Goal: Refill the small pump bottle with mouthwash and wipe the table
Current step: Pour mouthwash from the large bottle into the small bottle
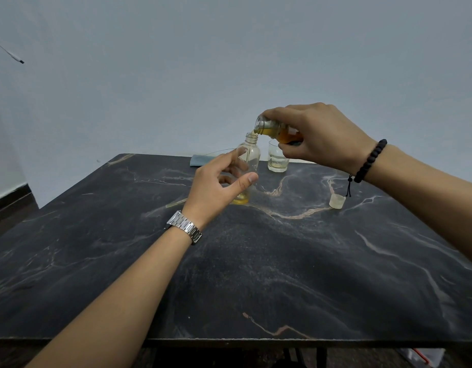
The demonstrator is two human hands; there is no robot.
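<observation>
Dark marble table (282, 261), pale wall behind. Step in hand: refill, pour under way. Right hand (317, 136) grips the mouthwash bottle (278, 131), tipped mouth-down to the left; a thin amber stream drops into the open neck of the pump bottle (249, 166), which stands upright just below and left of that hand. Only a shallow amber layer at its base, so filling looks early. Left hand (219, 187) is curled round the pump bottle's lower body, thumb in front, steadying it. Cap (337, 201) lies below the right wrist; glass (277, 159) under the right hand; cloth (203, 159) beyond the left hand. Next move, by judgement: hold the tilt steady, then level off before overflow.
</observation>
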